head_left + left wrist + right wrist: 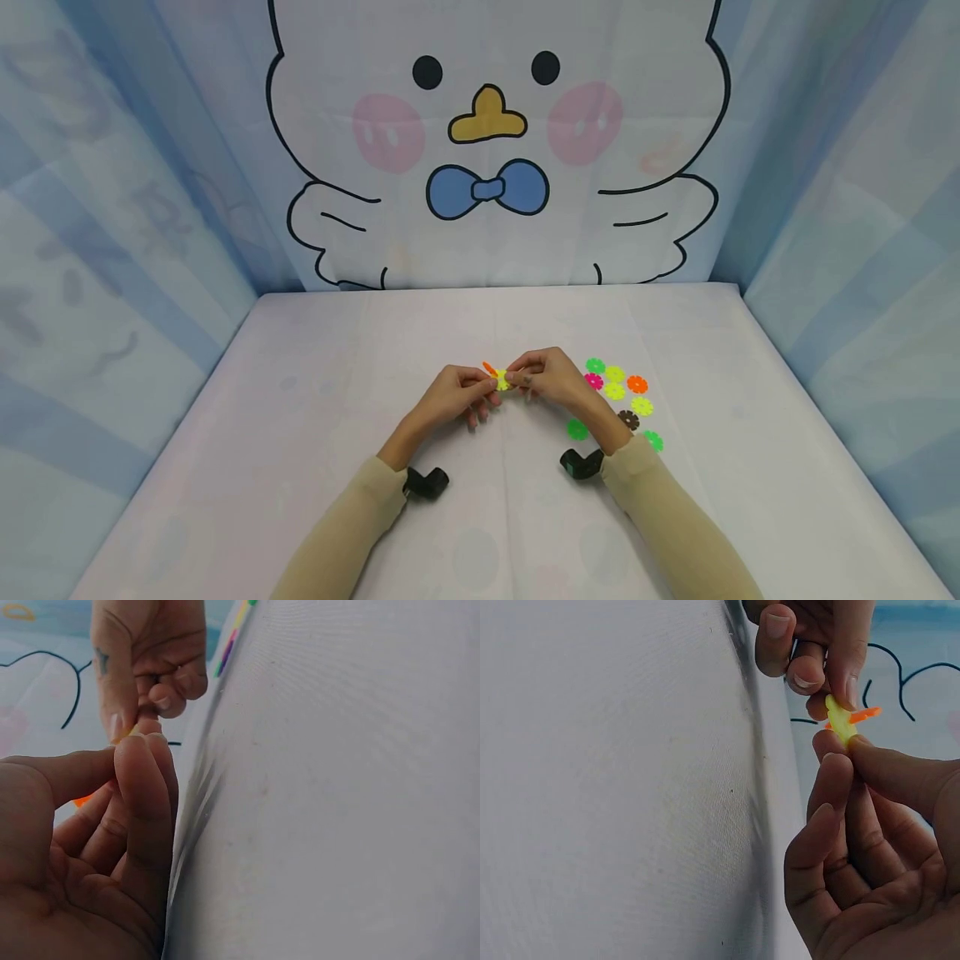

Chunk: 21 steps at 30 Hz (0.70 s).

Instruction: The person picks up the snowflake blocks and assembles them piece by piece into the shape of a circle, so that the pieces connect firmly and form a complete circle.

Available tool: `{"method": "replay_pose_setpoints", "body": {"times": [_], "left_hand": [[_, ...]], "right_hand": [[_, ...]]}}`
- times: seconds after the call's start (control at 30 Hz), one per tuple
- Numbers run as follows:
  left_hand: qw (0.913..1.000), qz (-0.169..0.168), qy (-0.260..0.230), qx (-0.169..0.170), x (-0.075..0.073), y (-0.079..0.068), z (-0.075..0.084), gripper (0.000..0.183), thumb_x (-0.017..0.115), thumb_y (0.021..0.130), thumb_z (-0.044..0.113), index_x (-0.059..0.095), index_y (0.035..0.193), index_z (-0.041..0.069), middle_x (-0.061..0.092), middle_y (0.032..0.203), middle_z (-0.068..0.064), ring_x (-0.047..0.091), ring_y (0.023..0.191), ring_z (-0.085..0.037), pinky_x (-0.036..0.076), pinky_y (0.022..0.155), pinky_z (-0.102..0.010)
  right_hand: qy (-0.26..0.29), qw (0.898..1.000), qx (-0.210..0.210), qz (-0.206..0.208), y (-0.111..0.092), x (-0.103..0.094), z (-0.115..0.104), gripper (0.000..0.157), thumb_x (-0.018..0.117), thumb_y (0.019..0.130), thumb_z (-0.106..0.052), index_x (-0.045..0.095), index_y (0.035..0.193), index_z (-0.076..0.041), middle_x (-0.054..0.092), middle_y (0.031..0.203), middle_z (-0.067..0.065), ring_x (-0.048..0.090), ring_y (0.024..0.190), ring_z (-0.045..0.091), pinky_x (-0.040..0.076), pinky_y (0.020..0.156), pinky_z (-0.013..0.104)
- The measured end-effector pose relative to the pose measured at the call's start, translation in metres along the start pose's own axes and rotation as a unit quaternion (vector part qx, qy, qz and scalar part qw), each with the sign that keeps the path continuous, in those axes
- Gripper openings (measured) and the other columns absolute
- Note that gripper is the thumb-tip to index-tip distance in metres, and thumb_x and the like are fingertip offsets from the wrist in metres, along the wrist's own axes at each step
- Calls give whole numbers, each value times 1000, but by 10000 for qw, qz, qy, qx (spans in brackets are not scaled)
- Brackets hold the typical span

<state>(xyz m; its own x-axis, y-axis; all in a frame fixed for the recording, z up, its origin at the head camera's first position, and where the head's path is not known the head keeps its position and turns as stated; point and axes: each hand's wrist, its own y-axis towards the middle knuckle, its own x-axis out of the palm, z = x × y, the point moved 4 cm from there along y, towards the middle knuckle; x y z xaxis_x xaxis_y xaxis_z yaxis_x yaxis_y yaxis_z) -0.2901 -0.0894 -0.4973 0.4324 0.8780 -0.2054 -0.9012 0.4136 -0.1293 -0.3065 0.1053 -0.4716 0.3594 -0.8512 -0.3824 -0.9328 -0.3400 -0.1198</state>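
Above the table, between the two hands, is a yellow flower-shaped disc (pixel 502 381) with notches round its rim. An orange disc (pixel 866 715) stands crosswise to it, showing on both sides of it in the right wrist view. My left hand (pixel 456 395) pinches one edge of the yellow disc between thumb and fingertip. The opposite edge is pinched by my right hand (pixel 553 379), thumb against forefinger. In the left wrist view, fingers cover most of the yellow disc and just a bit of the orange disc (pixel 82 800) shows.
Several loose notched discs lie right of my right hand: a pink disc (pixel 593 381), an orange disc (pixel 637 384), a brown disc (pixel 628 420), and green and yellow ones. My right forearm passes close beside them. A printed curtain (pixel 487 250) stands behind the table (pixel 315 433).
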Motion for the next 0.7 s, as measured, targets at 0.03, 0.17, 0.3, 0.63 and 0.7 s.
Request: {"method": "replay_pose_setpoints", "body": {"times": [0.03,0.17,0.3,0.63,0.7], "left_hand": [[10000,2,-33,-16,0,0,0,27,64,108,19,73,112,-5,80,87,-7,66,59,-10,55,51,-24],[9999,-25,-88,-47,0,0,-2,26,64,107,18,73,111,-6,79,85,-5,66,60,-10,55,51,-24],[9998,8,-179,-59,1,1,-3,26,65,106,18,74,110,-6,78,83,-2,65,60,-10,55,52,-23],[9971,274,-670,-244,-1,2,-7,25,68,104,16,75,106,-7,76,78,1,63,59,-9,57,55,-23],[9968,286,-694,-261,-1,2,-7,24,68,104,16,74,107,-7,77,78,1,63,59,-9,57,55,-23]], "right_hand": [[-36,10000,-17,-6,0,0,0,18,75,100,-16,78,109,-1,80,88,13,65,71,14,53,60,25],[-255,9996,-76,-34,1,1,1,19,76,99,-18,79,108,-2,80,86,12,62,69,13,50,60,24],[-445,9989,-123,-45,1,0,2,19,76,99,-20,79,108,-4,80,88,12,64,70,14,50,61,24],[-918,9948,-84,433,-4,-34,4,19,76,100,-24,79,111,-9,81,98,12,70,78,22,53,66,27],[-998,9932,-19,600,-6,-48,8,21,75,100,-25,78,113,-8,81,101,13,71,80,23,54,68,27]]}}
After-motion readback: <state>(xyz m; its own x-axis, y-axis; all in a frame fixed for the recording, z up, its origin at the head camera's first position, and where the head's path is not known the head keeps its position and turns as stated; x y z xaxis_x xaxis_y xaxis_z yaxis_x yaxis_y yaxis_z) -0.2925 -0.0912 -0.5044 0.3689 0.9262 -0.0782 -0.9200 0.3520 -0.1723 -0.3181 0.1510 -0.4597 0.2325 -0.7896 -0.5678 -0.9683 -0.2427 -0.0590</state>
